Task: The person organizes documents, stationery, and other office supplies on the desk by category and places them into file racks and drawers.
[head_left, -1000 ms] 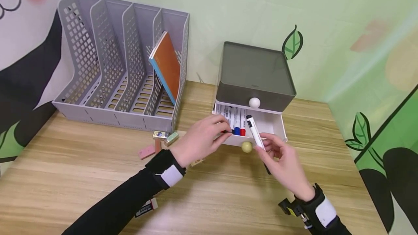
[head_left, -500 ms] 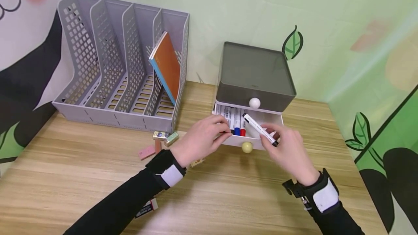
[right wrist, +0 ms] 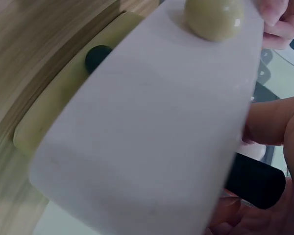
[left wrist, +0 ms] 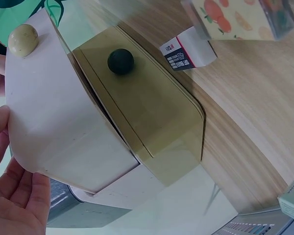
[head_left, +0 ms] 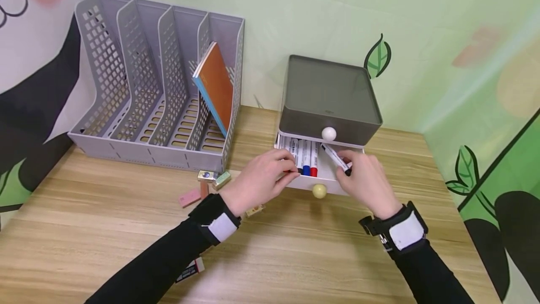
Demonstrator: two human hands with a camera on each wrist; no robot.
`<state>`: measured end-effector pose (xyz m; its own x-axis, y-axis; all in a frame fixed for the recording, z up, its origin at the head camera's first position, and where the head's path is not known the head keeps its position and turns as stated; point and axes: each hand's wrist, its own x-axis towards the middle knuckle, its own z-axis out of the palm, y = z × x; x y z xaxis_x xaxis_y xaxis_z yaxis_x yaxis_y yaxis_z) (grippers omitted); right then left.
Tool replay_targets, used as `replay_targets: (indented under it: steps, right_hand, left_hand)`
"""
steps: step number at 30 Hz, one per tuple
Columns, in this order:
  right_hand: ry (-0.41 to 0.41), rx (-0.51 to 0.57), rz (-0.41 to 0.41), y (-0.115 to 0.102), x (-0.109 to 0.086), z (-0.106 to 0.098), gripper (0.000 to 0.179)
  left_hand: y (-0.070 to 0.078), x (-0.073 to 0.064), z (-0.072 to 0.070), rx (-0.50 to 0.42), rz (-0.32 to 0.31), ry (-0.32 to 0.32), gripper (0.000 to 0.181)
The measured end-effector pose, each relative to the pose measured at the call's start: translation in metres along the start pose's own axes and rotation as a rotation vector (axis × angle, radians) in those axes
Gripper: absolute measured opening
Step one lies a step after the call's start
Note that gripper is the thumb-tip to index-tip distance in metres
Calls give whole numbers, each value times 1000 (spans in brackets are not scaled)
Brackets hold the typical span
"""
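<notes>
Pinching the marker (head_left: 335, 156) by its near end, right hand (head_left: 369, 184) slants its long axis forward-left over the drawer (head_left: 332, 186) gripped by left hand (head_left: 258, 181).

Wood-grain tabletop (head_left: 295, 257), pale green wall (head_left: 320, 13)

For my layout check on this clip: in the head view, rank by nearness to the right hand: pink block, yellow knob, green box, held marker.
Nearest to the right hand first:
1. Marker: pinched by that hand.
2. Yellow knob: left, on the drawer front.
3. Green box: farther left, on the table.
4. Pink block: leftmost.
</notes>
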<state>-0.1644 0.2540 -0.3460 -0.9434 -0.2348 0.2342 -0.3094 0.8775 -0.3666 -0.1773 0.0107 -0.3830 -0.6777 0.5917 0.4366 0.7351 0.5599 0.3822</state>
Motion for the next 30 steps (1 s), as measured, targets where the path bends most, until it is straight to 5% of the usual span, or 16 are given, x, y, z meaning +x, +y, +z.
replay_targets:
  steps: [13, 30]
  right_hand:
    - [-28, 51, 37, 10, 14, 14, 37]
    - [-96, 94, -55, 6, 17, 27, 35]
  left_hand:
    - [0, 1, 0, 2, -7, 0, 20]
    - [0, 0, 0, 7, 7, 16, 21]
